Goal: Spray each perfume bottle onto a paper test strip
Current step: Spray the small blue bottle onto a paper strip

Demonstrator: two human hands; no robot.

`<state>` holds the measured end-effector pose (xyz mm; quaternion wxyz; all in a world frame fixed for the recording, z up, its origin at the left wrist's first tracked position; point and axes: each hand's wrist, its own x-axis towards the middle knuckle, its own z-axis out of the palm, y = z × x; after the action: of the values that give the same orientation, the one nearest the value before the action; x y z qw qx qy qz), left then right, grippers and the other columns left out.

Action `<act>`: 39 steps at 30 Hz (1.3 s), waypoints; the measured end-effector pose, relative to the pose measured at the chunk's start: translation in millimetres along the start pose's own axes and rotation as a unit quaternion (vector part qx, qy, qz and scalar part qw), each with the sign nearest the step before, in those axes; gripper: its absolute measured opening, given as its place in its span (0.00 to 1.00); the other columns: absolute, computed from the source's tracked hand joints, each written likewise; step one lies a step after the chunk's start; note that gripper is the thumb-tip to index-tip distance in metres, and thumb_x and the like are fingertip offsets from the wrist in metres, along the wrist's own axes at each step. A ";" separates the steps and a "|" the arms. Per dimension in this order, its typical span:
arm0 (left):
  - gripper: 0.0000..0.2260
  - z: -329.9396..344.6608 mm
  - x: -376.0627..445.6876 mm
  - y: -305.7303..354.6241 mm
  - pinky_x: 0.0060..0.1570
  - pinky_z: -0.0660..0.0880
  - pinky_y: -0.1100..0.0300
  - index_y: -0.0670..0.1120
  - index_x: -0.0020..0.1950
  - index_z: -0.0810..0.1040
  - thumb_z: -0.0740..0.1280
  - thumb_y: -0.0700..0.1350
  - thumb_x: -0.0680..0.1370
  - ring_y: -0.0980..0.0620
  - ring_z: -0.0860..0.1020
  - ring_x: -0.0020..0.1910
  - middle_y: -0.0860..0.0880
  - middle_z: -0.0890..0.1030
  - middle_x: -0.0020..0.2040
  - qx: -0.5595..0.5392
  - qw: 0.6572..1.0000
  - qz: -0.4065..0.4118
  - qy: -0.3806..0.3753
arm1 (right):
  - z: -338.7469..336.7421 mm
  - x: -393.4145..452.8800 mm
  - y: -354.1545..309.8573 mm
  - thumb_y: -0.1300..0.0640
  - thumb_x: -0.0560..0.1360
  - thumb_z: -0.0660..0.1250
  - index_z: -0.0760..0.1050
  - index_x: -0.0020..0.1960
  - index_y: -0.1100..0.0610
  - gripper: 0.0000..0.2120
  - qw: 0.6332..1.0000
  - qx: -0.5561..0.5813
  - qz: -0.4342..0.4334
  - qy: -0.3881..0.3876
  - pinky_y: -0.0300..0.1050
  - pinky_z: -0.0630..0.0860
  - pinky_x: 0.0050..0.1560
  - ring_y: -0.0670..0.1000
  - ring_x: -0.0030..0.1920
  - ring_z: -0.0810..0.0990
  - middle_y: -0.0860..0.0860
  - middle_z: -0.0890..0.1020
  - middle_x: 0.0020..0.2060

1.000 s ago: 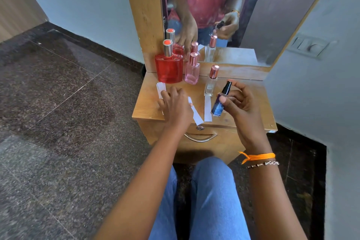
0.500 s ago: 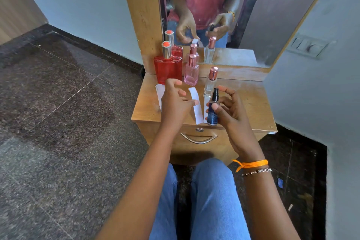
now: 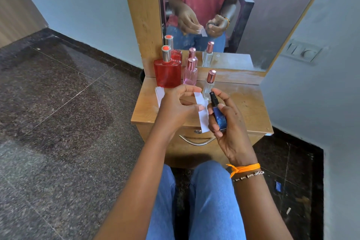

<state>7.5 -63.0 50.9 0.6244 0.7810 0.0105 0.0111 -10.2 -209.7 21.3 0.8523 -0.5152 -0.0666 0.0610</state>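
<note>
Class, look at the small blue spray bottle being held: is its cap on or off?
Off. The blue bottle in the right hand shows its bare black spray nozzle, unlike the capped clear bottle behind.

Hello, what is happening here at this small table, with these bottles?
A person is testing perfumes. The right hand holds a small blue spray bottle, cap off, beside a paper strip pinched in the left hand. Red, pink and clear bottles stand capped on the wooden table.
</note>
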 end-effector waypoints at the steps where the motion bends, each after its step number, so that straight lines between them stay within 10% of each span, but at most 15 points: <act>1: 0.18 -0.5 -0.7 0.7 0.55 0.70 0.64 0.53 0.53 0.79 0.75 0.38 0.67 0.65 0.74 0.54 0.60 0.80 0.50 -0.002 1.000 0.001 -0.009 | -0.3 0.0 -1.0 0.65 0.79 0.55 0.72 0.63 0.53 0.16 0.999 -0.042 -0.018 0.013 0.34 0.60 0.20 0.43 0.22 0.66 0.50 0.74 0.32; 7: 0.20 -1.9 -1.5 4.4 0.56 0.68 0.65 0.54 0.56 0.80 0.75 0.39 0.67 0.63 0.73 0.58 0.57 0.79 0.56 -0.007 0.999 -0.008 -0.043 | -2.7 10.6 -21.9 0.65 0.73 0.67 0.72 0.60 0.50 0.19 0.833 -0.512 -0.209 0.009 0.27 0.67 0.40 0.36 0.41 0.75 0.36 0.76 0.43; 16: 0.26 5.2 -1.3 5.5 0.54 0.74 0.58 0.52 0.62 0.76 0.76 0.38 0.66 0.52 0.79 0.54 0.55 0.79 0.57 -0.042 0.997 -0.039 -0.045 | -3.5 20.7 -38.2 0.64 0.73 0.68 0.71 0.64 0.54 0.21 0.705 -0.673 -0.219 -0.046 0.56 0.79 0.38 0.60 0.49 0.80 0.54 0.79 0.57; 39: 0.44 8.4 3.5 5.6 0.47 0.75 0.64 0.53 0.74 0.55 0.77 0.39 0.66 0.59 0.81 0.42 0.52 0.78 0.59 0.065 0.996 -0.020 -0.061 | -6.3 24.5 -41.6 0.64 0.74 0.68 0.69 0.67 0.55 0.22 0.662 -0.713 -0.220 -0.079 0.56 0.81 0.41 0.60 0.49 0.82 0.55 0.78 0.61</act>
<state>11.3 -72.3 54.5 0.5719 0.8188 -0.0107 -0.0496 16.5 -230.1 56.5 0.2050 -0.9287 -0.2683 -0.1535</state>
